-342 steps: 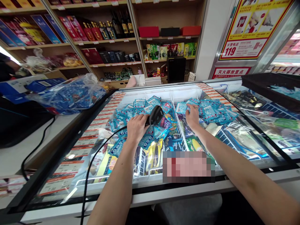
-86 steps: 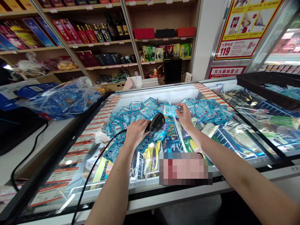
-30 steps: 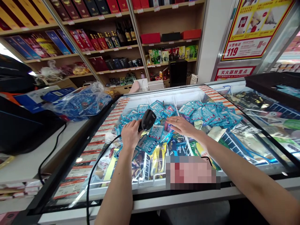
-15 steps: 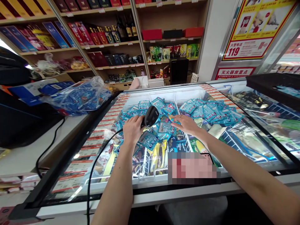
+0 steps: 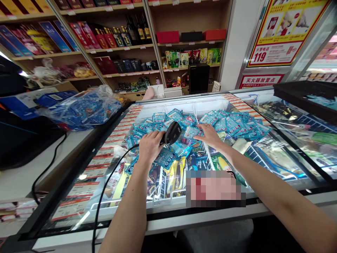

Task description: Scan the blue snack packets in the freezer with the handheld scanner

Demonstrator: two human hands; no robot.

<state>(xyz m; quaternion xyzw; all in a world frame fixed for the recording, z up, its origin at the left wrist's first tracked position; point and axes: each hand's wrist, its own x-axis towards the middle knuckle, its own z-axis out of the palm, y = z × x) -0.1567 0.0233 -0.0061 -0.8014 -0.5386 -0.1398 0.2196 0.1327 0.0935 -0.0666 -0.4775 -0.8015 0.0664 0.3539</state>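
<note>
My left hand (image 5: pixel 150 146) is closed round the handle of a black barcode scanner (image 5: pixel 173 132), whose head tilts to the right above the packets. A black cord runs from it past my left forearm. My right hand (image 5: pixel 209 135) has its thumb and fingers at the right edge of a light-blue packet (image 5: pixel 191 132), apparently pinching it. More flat blue packets (image 5: pixel 159 117) lie around the scanner, and another pile of blue packets (image 5: pixel 234 123) spreads to the right of my right hand. Below them, yellow-wrapped items (image 5: pixel 176 175) show in white wire baskets.
A glass-topped chest freezer (image 5: pixel 158 222) spans the front. A pixelated phone-like object (image 5: pixel 214 188) lies near its front edge. On the left counter sits a clear plastic bag (image 5: pixel 88 107) of blue packets. Shelves (image 5: pixel 118 75) with bottles and boxes stand behind; a dark tray (image 5: pixel 302 98) is at right.
My right hand has shifted slightly and its fingers now meet the edge of a blue packet near the scanner. My left hand keeps the scanner almost in place. The view has moved a little.
</note>
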